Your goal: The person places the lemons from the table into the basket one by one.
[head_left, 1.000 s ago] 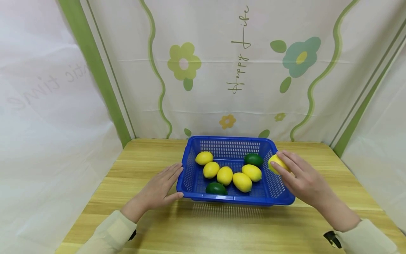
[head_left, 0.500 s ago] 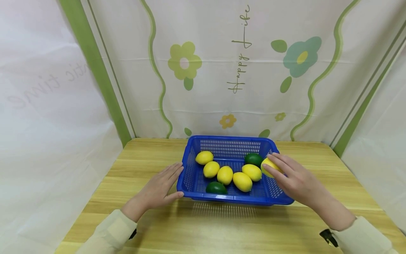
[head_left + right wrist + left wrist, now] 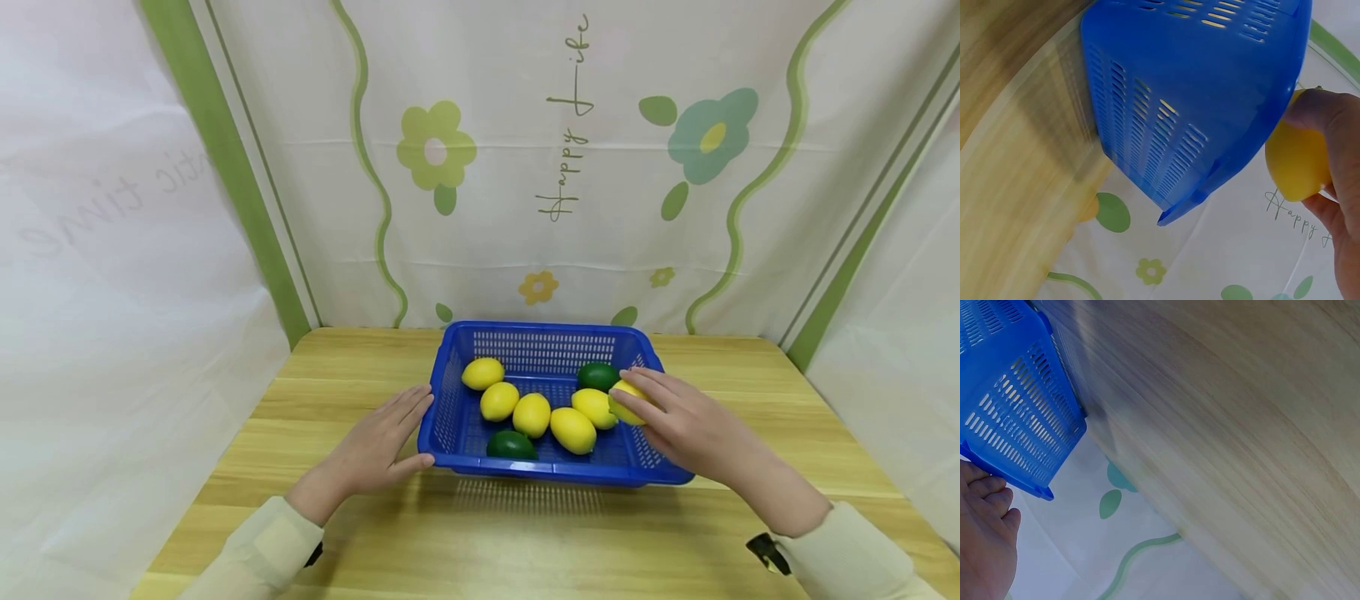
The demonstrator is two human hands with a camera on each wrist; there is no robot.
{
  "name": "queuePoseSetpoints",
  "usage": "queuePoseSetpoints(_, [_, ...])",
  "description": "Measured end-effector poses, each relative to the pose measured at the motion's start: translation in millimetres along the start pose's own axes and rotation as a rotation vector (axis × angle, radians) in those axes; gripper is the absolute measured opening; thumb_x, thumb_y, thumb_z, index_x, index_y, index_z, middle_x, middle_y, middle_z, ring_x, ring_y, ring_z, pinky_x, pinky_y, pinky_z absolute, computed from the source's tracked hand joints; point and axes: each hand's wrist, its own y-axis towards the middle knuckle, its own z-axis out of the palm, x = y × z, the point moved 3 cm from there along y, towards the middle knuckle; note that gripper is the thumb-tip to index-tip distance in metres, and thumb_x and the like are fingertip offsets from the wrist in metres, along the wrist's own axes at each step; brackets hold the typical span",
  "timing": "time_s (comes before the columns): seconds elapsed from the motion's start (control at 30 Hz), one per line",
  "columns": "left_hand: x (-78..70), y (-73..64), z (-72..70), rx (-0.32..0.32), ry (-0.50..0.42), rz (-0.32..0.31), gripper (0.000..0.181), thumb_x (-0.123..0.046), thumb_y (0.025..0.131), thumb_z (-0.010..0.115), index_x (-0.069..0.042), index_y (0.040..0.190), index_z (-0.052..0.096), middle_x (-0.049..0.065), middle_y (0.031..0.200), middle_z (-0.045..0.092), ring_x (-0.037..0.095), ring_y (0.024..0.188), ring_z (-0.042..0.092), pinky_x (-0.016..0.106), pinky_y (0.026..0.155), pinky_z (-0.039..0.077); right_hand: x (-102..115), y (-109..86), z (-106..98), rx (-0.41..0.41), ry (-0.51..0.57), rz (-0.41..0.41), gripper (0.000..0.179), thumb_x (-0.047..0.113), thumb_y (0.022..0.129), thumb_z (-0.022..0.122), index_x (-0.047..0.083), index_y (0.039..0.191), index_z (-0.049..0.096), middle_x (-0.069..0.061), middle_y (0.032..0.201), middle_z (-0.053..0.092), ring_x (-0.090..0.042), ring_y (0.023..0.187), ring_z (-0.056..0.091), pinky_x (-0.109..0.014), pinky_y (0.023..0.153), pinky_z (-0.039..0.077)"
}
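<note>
My right hand (image 3: 693, 425) grips a yellow lemon (image 3: 627, 403) between thumb and fingers, over the right side of a blue plastic basket (image 3: 547, 471). In the right wrist view the held lemon (image 3: 1297, 156) shows beyond the basket's rim. My left hand (image 3: 382, 442) rests its straight fingers against the basket's left rim; the left wrist view shows those fingertips (image 3: 999, 499) touching the rim from outside. Inside the basket lie several yellow lemons (image 3: 531, 415), a dark green fruit (image 3: 512, 445) at the front and another dark green fruit (image 3: 597, 377) at the back right, partly hidden.
The basket stands on a wooden table (image 3: 360, 542), near its back edge. A white curtain (image 3: 480, 233) printed with flowers hangs behind, with white cloth (image 3: 112, 333) along the left side too.
My right hand has carried the lemon leftward and slightly down in the view, from the basket's right rim to beside the rightmost lemon. The left hand has stayed in place.
</note>
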Motion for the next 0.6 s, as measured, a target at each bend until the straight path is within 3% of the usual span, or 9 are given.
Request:
queuePoseSetpoints(0.2, [-1.0, 0.1, -1.7, -0.007, -0.001, 0.007, 0.079, -0.054, 0.099, 0.045, 0.005, 0.149, 0.030, 0.020, 0.154, 0.029, 0.030, 0.143, 0.025, 0.043, 0.115, 0.024, -1.1, 1.4, 1.0, 0.030, 0.024, 0.002, 0.046, 0.026, 0.103, 0.030, 0.000, 0.127, 0.059, -0.023, 0.123, 0.059, -0.039, 0.109, 0.059, -0.052, 0.080, 0.055])
queuePoseSetpoints(0.3, [-1.6, -0.2, -2.3, -0.011, -0.004, 0.010, 0.079, -0.054, 0.099, 0.045, 0.006, 0.149, 0.031, 0.021, 0.154, 0.029, 0.031, 0.143, 0.026, 0.044, 0.115, 0.024, -1.7, 1.0, 1.9, 0.080, 0.040, 0.023, 0.039, 0.017, 0.093, 0.057, 0.000, 0.127, 0.059, -0.022, 0.123, 0.059, -0.039, 0.109, 0.059, -0.052, 0.082, 0.055])
queuePoseSetpoints(0.43, [-1.5, -0.4, -2.1, -0.014, -0.007, 0.009, 0.079, -0.054, 0.099, 0.045, 0.006, 0.148, 0.031, 0.021, 0.154, 0.030, 0.031, 0.143, 0.026, 0.044, 0.115, 0.025, -1.9, 1.4, 4.3, 0.136, 0.041, 0.059, 0.062, 0.003, 0.066, 0.080, -0.001, 0.125, 0.060, -0.022, 0.121, 0.059, -0.038, 0.109, 0.059, -0.051, 0.084, 0.055])
queuePoseSetpoints(0.6, [-1.6, -0.4, -1.9, -0.017, -0.005, 0.010, 0.079, -0.054, 0.099, 0.045, 0.006, 0.148, 0.031, 0.021, 0.154, 0.030, 0.031, 0.142, 0.026, 0.044, 0.115, 0.025, -2.2, 3.1, 7.5, 0.190, 0.047, 0.115, 0.063, 0.003, 0.065, 0.084, 0.000, 0.123, 0.060, -0.020, 0.117, 0.060, -0.037, 0.107, 0.060, -0.049, 0.085, 0.055])
